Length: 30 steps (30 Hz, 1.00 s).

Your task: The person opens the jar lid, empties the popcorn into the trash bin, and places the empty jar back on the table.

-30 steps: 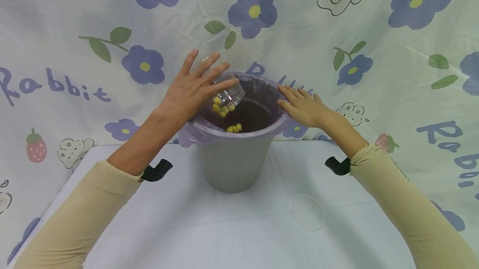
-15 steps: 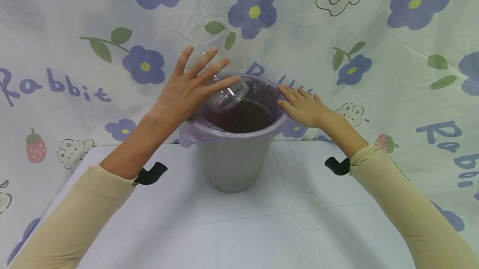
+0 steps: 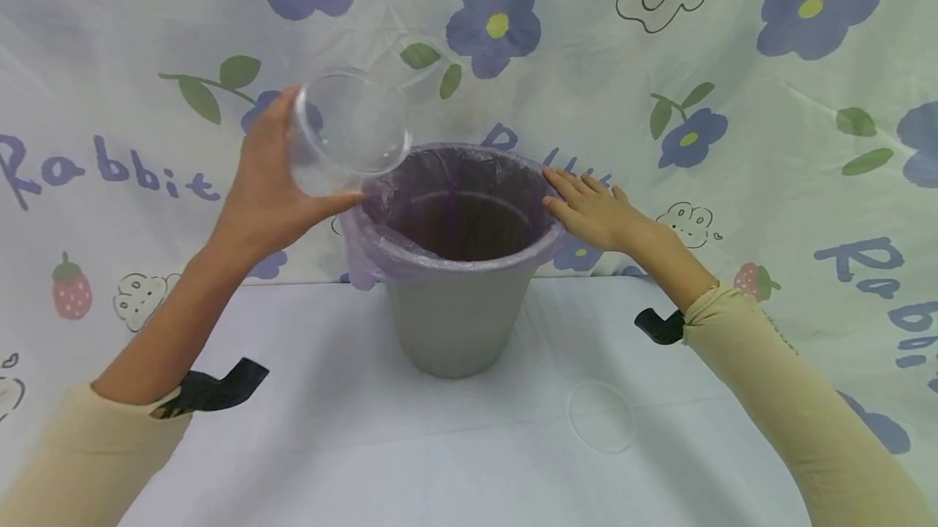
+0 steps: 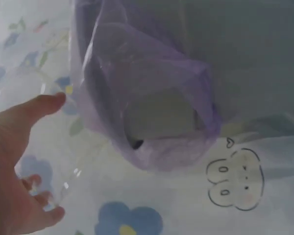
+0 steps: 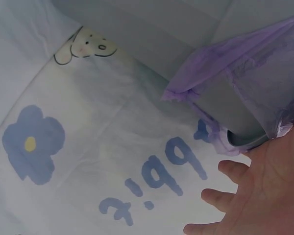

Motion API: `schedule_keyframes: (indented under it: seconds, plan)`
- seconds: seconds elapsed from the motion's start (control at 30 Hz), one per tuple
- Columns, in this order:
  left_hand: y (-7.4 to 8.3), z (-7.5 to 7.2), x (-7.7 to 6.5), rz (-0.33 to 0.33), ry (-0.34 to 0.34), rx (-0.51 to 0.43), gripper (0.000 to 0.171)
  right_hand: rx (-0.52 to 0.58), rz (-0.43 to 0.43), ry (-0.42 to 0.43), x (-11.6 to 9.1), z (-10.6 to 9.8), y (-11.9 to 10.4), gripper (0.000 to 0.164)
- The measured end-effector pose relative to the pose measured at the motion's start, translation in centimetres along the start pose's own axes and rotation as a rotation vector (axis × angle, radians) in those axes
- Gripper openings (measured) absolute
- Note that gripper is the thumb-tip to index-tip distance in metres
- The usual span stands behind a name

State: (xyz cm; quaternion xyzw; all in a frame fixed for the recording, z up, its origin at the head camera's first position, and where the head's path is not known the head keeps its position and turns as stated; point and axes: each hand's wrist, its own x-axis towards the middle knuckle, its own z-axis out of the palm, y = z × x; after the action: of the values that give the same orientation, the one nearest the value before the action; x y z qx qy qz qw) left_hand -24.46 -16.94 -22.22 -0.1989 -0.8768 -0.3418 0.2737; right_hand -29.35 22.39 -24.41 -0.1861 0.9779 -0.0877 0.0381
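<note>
My left hand (image 3: 256, 193) grips a clear plastic jar (image 3: 355, 124), thumb below and fingers round its far side. The jar is tilted with its round mouth toward the camera, up and left of the bin's rim, and nothing shows inside. A grey bin (image 3: 462, 323) stands upright, lined with a purple plastic bag (image 3: 381, 254) folded over its edge. Flat and with straight fingers, my right hand (image 3: 597, 213) rests on the bag at the bin's right rim. In the left wrist view the jar is only a faint outline beside the left hand (image 4: 10, 147); the bin's bottom is dark.
A thin transparent ring or round lid (image 3: 570, 417) lies on the white tablecloth (image 3: 440, 462), right of the bin and nearer me. Behind the table hangs a white cloth (image 3: 557, 95) printed with blue flowers and rabbits. Black mounts (image 3: 227, 386) stick out from both wrists.
Yellow pieces dropped from the jar into the bin and are out of sight now. My left hand has drawn the jar left and turned its mouth up toward the camera. The right hand stayed put.
</note>
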Motion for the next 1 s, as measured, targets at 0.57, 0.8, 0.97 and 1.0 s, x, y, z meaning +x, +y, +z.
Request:
schedule_keyframes:
  seconds: [0.57,0.8,0.97,1.0]
  plan:
    - [-7.4,-1.7,-15.3,-0.408,-0.218,-0.362,0.110,-0.002,0.012,-0.019,0.0,-0.3,0.0,0.068]
    - [-7.6,2.0,-21.6,-0.499,-0.360,-0.373,0.115,0.001,0.020,-0.026,0.0,-0.5,-0.1,0.068]
    - [-7.5,4.1,-25.2,-0.489,-0.428,-0.352,0.112,0.004,0.029,-0.036,0.2,-0.6,-0.1,0.069]
    - [-7.6,4.4,-25.8,-0.477,-0.440,-0.350,0.111,0.005,0.030,-0.038,0.3,-0.6,-0.1,0.069]
